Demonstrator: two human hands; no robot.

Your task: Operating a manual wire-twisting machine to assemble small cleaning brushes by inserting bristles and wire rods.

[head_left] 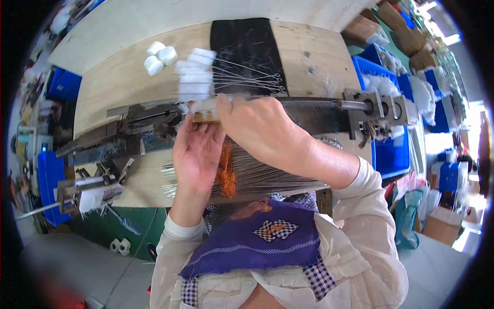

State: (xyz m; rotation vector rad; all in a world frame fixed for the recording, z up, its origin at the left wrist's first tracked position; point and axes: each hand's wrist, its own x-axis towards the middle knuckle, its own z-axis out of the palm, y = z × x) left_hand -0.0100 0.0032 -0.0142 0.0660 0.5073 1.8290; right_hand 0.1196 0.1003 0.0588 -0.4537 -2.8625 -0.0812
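My left hand (pixel 197 152) lies palm up under a small brown bar (pixel 205 118), fingers curled up to its underside. My right hand (pixel 254 129) comes from the right and pinches the same bar from above at its right end. The bar sits against a long dark metal rail (pixel 309 105) that runs across the wooden bench (pixel 118 77). A sheet of fine silvery wires (pixel 267 175) fans out below my hands toward my lap, with an orange yarn tuft (pixel 226 172) lying on it. Thin wire needles (pixel 247 77) lie on a black cloth (pixel 247 44) behind.
White fibre wads (pixel 160 56) and a stack of white strips (pixel 194 77) lie on the bench behind the rail. Metal clamp blocks (pixel 383 108) stand at the rail's right end, more metal fittings (pixel 87 190) at the left. Blue bins (pixel 391 149) with white fluff stand to the right.
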